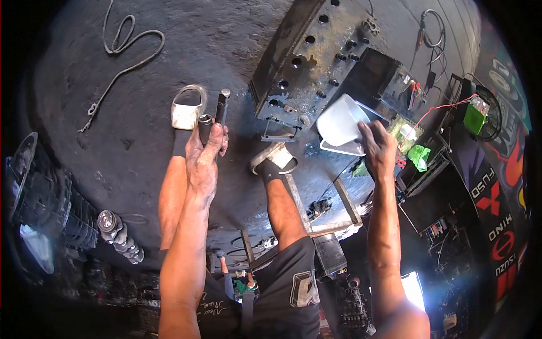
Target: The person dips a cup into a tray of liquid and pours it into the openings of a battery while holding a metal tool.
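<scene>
So the big relation here is the translucent white plastic tub with rounded corners (337,120) and the right hand (379,148): that hand is on it, and the tub sticks out ahead of it and to its left, long axis running roughly away from the knuckles as far as I can make out. It looks tilted. The left hand (208,148) is well off to the left, so the right is easily the nearer one.

Right hand's closed down on the tub's near edge, fingers bunched; can't tell where the thumb sits. Left hand is curled closed around two tools: a short dark metal cylinder like a socket (205,127) and a longer dark metal bar with a round end (223,106). They're next to each other, both poking out forward past the fingers.

Just beneath the tub is a clear plastic tray with a pale rim (342,150). Ahead of and between the hands there's a grimy metal slab with a row of round holes (307,59), and a crumpled bright green piece (419,157) sits just right of the right hand.
</scene>
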`<state>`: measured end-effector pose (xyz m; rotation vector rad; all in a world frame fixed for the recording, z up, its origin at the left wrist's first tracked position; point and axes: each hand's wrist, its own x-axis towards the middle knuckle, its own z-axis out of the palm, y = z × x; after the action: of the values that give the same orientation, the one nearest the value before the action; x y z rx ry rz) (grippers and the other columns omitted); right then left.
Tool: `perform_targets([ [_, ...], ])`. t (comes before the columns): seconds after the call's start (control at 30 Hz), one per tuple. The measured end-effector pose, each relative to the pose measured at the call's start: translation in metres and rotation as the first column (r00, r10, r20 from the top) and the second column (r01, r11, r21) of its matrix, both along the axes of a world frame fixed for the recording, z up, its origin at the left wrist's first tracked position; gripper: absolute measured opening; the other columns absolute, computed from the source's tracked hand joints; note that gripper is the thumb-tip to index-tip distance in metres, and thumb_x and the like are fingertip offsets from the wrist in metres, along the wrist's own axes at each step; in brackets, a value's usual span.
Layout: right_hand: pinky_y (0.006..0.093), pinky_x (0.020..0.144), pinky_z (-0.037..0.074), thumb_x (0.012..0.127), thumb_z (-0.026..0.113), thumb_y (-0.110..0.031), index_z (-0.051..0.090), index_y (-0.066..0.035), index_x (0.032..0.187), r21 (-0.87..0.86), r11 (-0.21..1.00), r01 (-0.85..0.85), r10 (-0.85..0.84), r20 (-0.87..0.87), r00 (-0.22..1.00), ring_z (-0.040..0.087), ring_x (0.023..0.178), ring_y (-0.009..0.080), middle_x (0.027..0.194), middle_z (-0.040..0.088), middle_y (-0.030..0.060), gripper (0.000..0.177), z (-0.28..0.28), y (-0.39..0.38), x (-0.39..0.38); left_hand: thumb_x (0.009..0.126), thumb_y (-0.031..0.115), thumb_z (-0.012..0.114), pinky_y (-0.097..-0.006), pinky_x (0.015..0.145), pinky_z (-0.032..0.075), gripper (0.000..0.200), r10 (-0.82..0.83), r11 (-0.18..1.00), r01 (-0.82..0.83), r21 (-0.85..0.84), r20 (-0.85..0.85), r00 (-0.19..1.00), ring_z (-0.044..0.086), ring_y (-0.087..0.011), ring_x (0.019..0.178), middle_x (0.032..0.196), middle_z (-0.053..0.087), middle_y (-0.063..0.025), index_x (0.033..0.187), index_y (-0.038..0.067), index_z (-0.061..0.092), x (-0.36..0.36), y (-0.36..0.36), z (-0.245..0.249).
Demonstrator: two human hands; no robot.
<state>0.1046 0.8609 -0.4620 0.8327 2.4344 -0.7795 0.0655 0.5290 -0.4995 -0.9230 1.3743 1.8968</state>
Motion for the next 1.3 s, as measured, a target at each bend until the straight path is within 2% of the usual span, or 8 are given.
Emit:
perform_targets([
  [0.1,0.0250,0.053,0.043,0.083,0.073,-0.025,0.060,0.002,0.077,0.053,0.983,0.178,-0.180,0.025,0.983,0.051,0.055,0.0078,0.060,0.060,0.0060,0.031,-0.005,0.037,0.062,0.092,0.032,0.060,-0.0235,0.061,0.038,0.031,-0.030,1.000,0.030,-0.010,0.011,1.000,0.048,-0.0072,0.068,0.082,0.055,-0.0015,0.100,0.003,0.055,0.004,0.008,0.000],
  [0.27,0.0379,0.056,0.047,0.076,0.076,-0.034,0.064,0.002,0.082,0.238,0.963,-0.128,0.102,0.118,0.988,0.063,0.060,0.0322,0.069,0.063,0.0202,0.038,-0.052,0.101,0.147,0.093,0.033,0.058,-0.0238,0.062,0.037,0.030,-0.108,0.993,0.110,-0.040,0.050,0.993,0.048,-0.0077,0.069,0.082,0.054,-0.0008,0.098,0.004,0.055,0.014,0.021,-0.003],
  [0.37,0.0442,0.063,0.049,0.088,0.061,-0.034,0.066,0.000,0.088,0.310,0.868,-0.388,0.291,0.315,0.903,0.064,0.069,0.0379,0.075,0.063,0.0243,0.034,-0.109,0.149,0.200,0.093,0.033,0.058,-0.0235,0.062,0.037,0.030,-0.129,0.991,0.131,-0.033,0.038,0.991,0.048,-0.0078,0.069,0.083,0.054,-0.0006,0.099,0.004,0.055,0.017,0.028,-0.001],
  [0.5,0.0511,0.076,0.049,0.096,0.036,-0.035,0.066,0.001,0.088,0.320,0.880,-0.350,0.164,0.486,0.858,0.063,0.082,0.0435,0.087,0.064,0.0275,0.047,-0.156,0.183,0.222,0.093,0.033,0.057,-0.0256,0.066,0.037,0.030,-0.115,0.993,0.115,-0.003,0.040,0.993,0.048,-0.0102,0.074,0.086,0.054,-0.0026,0.100,0.004,0.054,0.011,0.042,0.016],
  [0.7,0.0479,0.074,0.052,0.096,0.036,-0.029,0.067,-0.004,0.085,0.357,0.768,-0.532,0.252,0.595,0.763,0.064,0.083,0.0402,0.086,0.065,0.0224,0.041,-0.238,0.262,0.282,0.097,0.032,0.049,-0.0281,0.070,0.036,0.032,-0.265,0.963,0.258,-0.075,-0.092,0.960,0.046,-0.0139,0.080,0.095,0.049,-0.0061,0.109,0.002,0.048,0.006,0.035,0.019],
  [0.93,0.0473,0.084,0.049,0.095,0.037,-0.035,0.065,0.003,0.086,0.404,0.855,-0.326,0.049,0.562,0.826,0.062,0.093,0.0407,0.097,0.064,0.0264,0.048,-0.295,0.292,0.336,0.097,0.031,0.047,-0.0289,0.068,0.035,0.028,-0.377,0.926,0.372,-0.064,-0.111,0.919,0.044,-0.0143,0.077,0.092,0.047,-0.0056,0.102,0.003,0.047,0.010,0.046,0.021],
  [1.23,0.0443,0.065,0.055,0.093,0.041,-0.017,0.059,-0.008,0.102,0.224,0.833,-0.506,0.307,0.573,0.760,0.066,0.079,0.0346,0.088,0.062,0.0195,0.022,-0.254,0.172,0.274,0.096,0.032,0.049,-0.0289,0.070,0.034,0.032,-0.302,0.953,0.300,-0.034,-0.067,0.951,0.044,-0.0143,0.078,0.094,0.048,-0.0056,0.108,0.002,0.048,0.027,0.055,0.021],
  [1.3,0.0424,0.062,0.055,0.090,0.045,-0.014,0.059,-0.009,0.103,0.225,0.684,-0.694,0.542,0.479,0.690,0.066,0.076,0.0314,0.085,0.061,0.0169,0.020,-0.252,0.153,0.270,0.096,0.032,0.050,-0.0284,0.069,0.036,0.033,-0.317,0.947,0.320,0.028,-0.070,0.946,0.045,-0.0142,0.079,0.094,0.049,-0.0059,0.108,0.001,0.049,0.027,0.055,0.021],
])
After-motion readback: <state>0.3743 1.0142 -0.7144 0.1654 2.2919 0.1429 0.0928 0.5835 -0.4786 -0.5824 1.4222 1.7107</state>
